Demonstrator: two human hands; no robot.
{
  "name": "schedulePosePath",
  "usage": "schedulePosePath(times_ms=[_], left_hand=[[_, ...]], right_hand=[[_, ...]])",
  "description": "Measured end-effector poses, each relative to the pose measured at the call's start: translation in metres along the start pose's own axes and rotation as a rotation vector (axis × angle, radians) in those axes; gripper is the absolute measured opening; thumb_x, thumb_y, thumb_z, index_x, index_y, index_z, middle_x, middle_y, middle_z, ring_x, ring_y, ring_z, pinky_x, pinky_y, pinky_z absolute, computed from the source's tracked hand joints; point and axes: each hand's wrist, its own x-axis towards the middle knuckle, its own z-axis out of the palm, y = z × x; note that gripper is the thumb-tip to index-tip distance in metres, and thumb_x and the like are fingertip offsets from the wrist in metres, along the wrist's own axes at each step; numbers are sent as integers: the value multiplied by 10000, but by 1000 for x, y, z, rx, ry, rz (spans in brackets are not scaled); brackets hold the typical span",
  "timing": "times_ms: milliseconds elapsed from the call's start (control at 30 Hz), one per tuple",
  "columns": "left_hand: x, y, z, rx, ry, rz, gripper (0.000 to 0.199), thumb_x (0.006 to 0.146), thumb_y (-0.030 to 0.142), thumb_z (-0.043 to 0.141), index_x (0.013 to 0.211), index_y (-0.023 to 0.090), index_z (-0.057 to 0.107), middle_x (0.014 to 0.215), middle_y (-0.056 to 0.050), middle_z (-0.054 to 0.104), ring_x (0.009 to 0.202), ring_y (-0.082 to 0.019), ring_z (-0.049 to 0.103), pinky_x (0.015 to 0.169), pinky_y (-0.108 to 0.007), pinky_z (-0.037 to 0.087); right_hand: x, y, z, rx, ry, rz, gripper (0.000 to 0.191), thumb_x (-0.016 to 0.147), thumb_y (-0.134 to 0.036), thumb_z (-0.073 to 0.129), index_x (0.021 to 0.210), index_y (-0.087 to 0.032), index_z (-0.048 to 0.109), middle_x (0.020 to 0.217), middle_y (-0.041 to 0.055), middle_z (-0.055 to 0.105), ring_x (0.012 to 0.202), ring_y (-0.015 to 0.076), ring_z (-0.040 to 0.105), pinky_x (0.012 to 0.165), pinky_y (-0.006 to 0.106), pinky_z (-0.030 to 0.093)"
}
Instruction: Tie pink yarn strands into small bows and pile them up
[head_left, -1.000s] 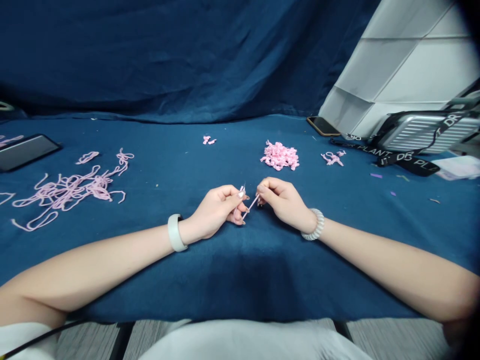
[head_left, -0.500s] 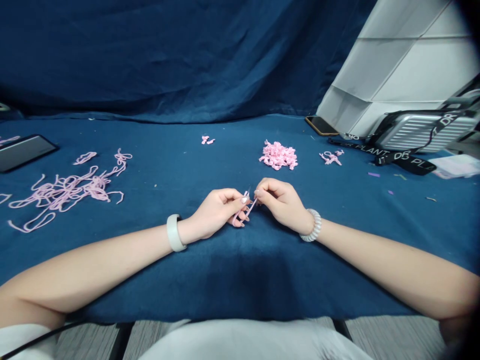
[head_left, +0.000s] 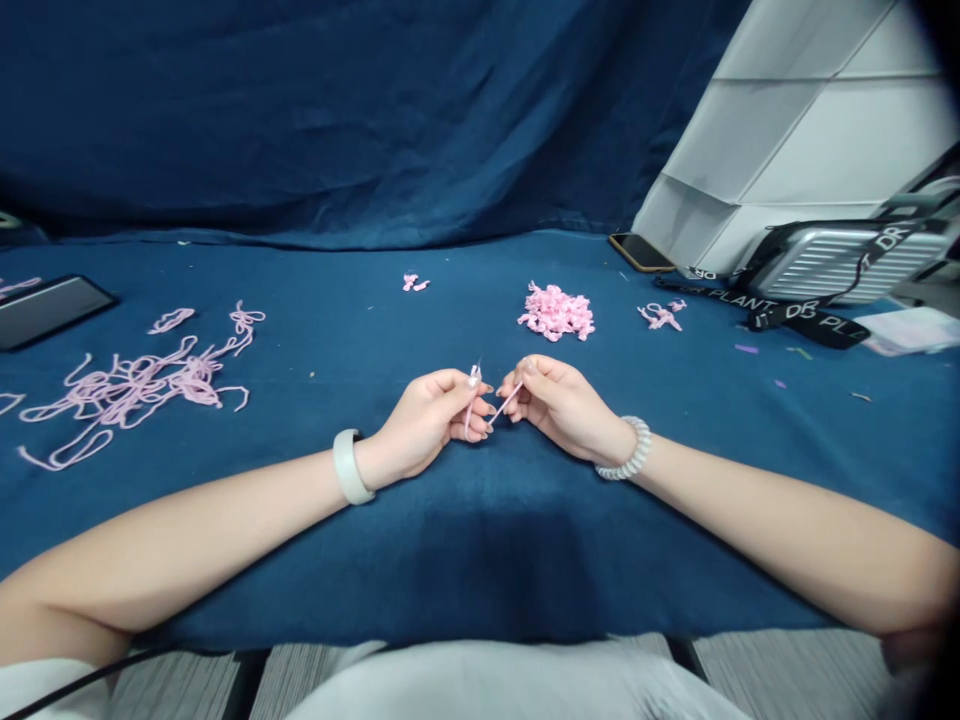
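A short piece of pink yarn [head_left: 505, 403] runs between my two hands above the blue cloth. My left hand [head_left: 436, 415] pinches it between thumb and forefinger, with a strand looping down by the other fingers. Opposite, my right hand [head_left: 559, 400] grips the other part between thumb and forefinger. Beyond the right hand lies a heap of small knotted pink yarn pieces [head_left: 556, 312]. To the left, a loose tangle of pink yarn lengths [head_left: 142, 385] spreads over the cloth.
Small yarn bits [head_left: 415, 283] lie at the back, and more knotted scraps [head_left: 660, 316] rest right of the heap. A phone [head_left: 641, 252], a silver case [head_left: 847, 262] and a black lanyard [head_left: 806, 325] stand at right. A dark flat device [head_left: 56, 308] lies at far left.
My hands have drawn slightly apart, the left one shifting a little left. The yarn stretches across a wider gap between them. Both pinches remain closed.
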Motion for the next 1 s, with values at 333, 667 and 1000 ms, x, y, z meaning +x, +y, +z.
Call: schedulePosePath(times_ms=[333,667,1000], left_hand=[[-1,-4,2,196,-70,26,267,751,356,687,717,114,577,612,-24,645,483,-98,607,458,-187,487],[-1,-2,3,302,-88,-1,261,777,351,662,706,109,595,630,-38,657,495,-96,614,458,-174,484],[0,-1,5,282,-99,-26,219,783,311,661,731,107,603,637,-34,659,500,-92,614,448,-166,489]], right_hand=[[-1,-3,2,-415,12,-196,222,807,-398,601,869,-197,672,875,32,650,797,133,592,770,278,476],[-1,-2,4,-414,-34,-224,151,800,-313,617,729,-190,667,879,23,627,811,128,580,800,285,457],[1,-2,4,-383,-36,-219,175,809,-295,610,708,-154,620,841,20,587,768,110,541,758,255,438]])
